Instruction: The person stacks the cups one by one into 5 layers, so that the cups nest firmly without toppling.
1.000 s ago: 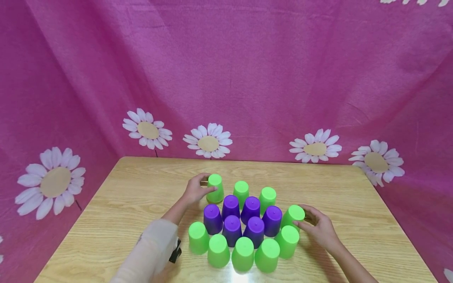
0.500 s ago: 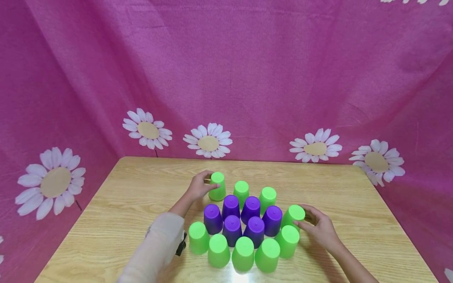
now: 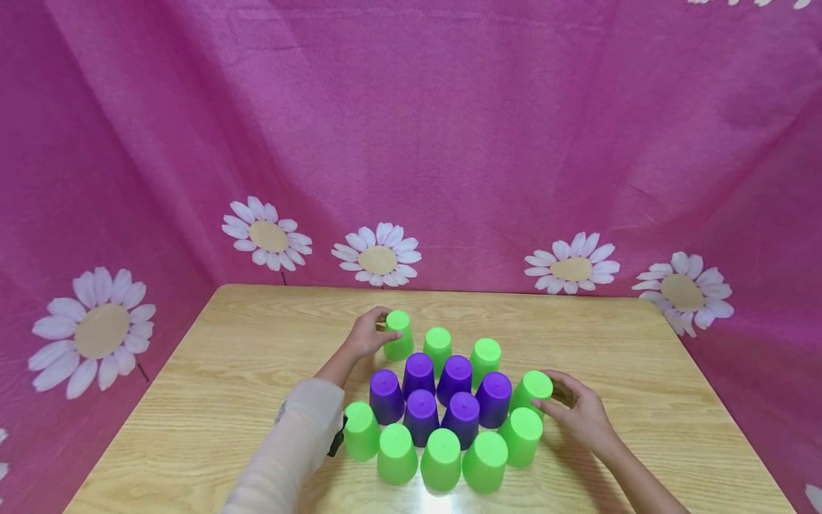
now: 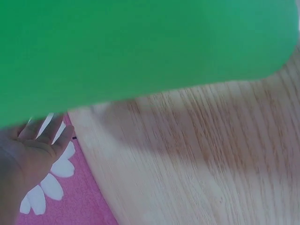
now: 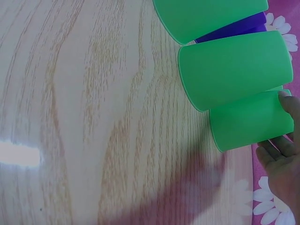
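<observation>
At the back left of the cup group, my left hand [image 3: 370, 334] grips an upside-down green cup [image 3: 399, 337], thumb on its near side. In the left wrist view that hand [image 4: 28, 161] is partly hidden behind a large blurred green cup [image 4: 140, 47]. My right hand [image 3: 581, 414] holds another upturned green cup [image 3: 533, 389] at the right side, thumb and fingers on either side of it. The right wrist view shows this cup [image 5: 253, 119] lying between thumb and fingers of the right hand [image 5: 281, 164]. Several purple cups [image 3: 422, 417] stand upside down in the middle.
More upturned green cups [image 3: 442, 460] stand in front of the purple ones, and two green cups [image 3: 486, 360] stand behind them. Everything rests on a wooden table [image 3: 225, 371]. A pink flowered cloth [image 3: 449, 178] hangs behind and at both sides.
My left hand has slid its green cup away from me and to the right, closer to the other back green cups. The right hand has stayed in place on its cup.
</observation>
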### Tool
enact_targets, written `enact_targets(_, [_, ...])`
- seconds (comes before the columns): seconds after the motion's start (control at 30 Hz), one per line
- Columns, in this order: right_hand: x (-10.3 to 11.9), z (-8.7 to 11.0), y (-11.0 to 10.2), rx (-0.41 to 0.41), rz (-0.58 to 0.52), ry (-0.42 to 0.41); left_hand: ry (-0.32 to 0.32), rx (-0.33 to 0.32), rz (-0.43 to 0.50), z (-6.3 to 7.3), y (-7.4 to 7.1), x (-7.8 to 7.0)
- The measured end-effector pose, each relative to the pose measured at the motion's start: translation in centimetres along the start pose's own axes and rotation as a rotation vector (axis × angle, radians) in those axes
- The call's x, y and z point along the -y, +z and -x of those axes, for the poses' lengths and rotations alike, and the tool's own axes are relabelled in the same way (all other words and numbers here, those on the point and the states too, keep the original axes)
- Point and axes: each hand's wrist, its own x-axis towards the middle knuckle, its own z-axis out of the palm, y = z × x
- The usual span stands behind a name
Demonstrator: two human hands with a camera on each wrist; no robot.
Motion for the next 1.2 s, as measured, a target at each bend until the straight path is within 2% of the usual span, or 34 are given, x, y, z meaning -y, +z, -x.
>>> enact_targets(0.1, [-0.1, 0.0, 0.0, -0.001, 0.002, -0.007, 0.015, 0.006, 0.017, -1.0, 0.3, 1.1])
enact_targets(0.13, [-0.1, 0.0, 0.0, -0.001, 0.002, -0.012, 0.041, 0.006, 0.01, -1.1, 0.3, 1.4])
enact_targets(0.17, [-0.1, 0.0, 0.0, -0.002, 0.002, -0.014, 0.097, 0.007, 0.024, -2.1, 0.6, 3.0])
enact_targets(0.27, [0.0, 0.1, 0.0, 0.0, 0.007, -0.011, 0.105, 0.006, 0.0, -2.9, 0.9, 4.1])
enact_targets(0.37, [0.1, 0.0, 0.0, 0.008, 0.017, 0.0, 0.046, -0.011, 0.001, -2.8, 0.9, 3.6])
enact_targets(0.4, [0.2, 0.0, -0.1, 0.005, 0.023, 0.002, -0.009, -0.015, -0.02, -1.9, 0.6, 2.0])
enact_targets(0.53, [0.3, -0.1, -0.3, -0.027, 0.024, -0.005, -0.028, -0.025, -0.048, -0.6, 0.4, 0.1])
enact_targets(0.6, [0.3, -0.2, -0.4, -0.043, 0.005, -0.017, -0.027, -0.024, -0.066, -0.2, 0.4, -0.3])
enact_targets(0.8, [0.4, -0.5, -0.7, -0.037, -0.032, -0.048, -0.055, -0.054, -0.045, 0.0, 0.4, -0.1])
enact_targets(1.03, [1.2, -0.9, -1.1, -0.035, 0.027, -0.039, -0.074, -0.065, -0.055, 0.3, 0.1, 0.5])
enact_targets(1.2, [1.8, -1.3, -1.5, -0.031, 0.073, -0.033, -0.05, -0.047, -0.078, 0.6, -0.6, 0.5])
